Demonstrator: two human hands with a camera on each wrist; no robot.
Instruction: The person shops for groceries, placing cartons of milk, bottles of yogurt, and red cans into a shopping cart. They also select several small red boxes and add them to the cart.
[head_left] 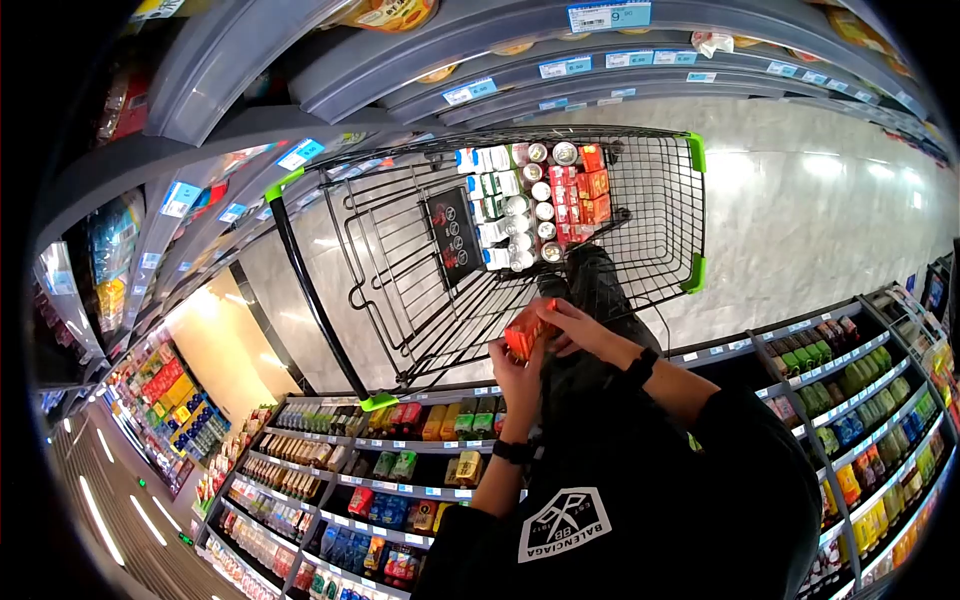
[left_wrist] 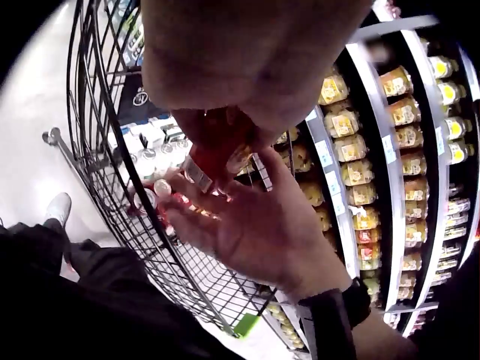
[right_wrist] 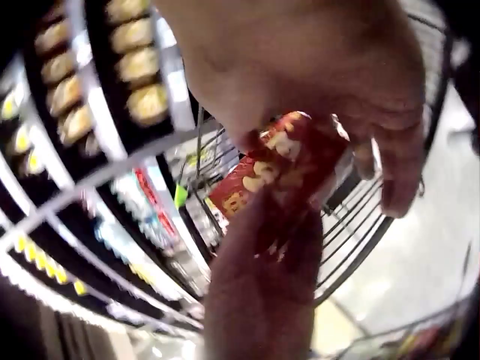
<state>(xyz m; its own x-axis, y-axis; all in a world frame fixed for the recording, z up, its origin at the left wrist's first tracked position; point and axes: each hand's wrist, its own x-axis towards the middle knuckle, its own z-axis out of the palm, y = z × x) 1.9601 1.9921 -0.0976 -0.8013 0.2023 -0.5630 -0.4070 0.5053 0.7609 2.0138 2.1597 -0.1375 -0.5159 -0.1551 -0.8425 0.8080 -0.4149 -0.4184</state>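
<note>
In the head view, a small red carton point(head_left: 522, 335) with glossy sides is held up between both hands, over the near side of the shopping cart point(head_left: 655, 230). My left hand point(head_left: 518, 378) grips it from below, thumb laid along its face in the right wrist view. The right hand point(head_left: 583, 332) holds its other end, with some fingers extended past it. Yellow lettering and pale figures show on the red carton point(right_wrist: 259, 176). From the left wrist, my left hand point(left_wrist: 225, 60) hides much of it, and the right palm point(left_wrist: 259, 232) faces up beneath.
Inside the cart stand white-capped bottles point(head_left: 490, 215), cans point(head_left: 543, 211) and red cartons point(head_left: 593, 185). The cart's black handle point(head_left: 310, 290) lies to the left. Shelves of jars point(left_wrist: 360, 172) rise across the aisle, and drink shelves point(head_left: 390, 465) stand behind the person.
</note>
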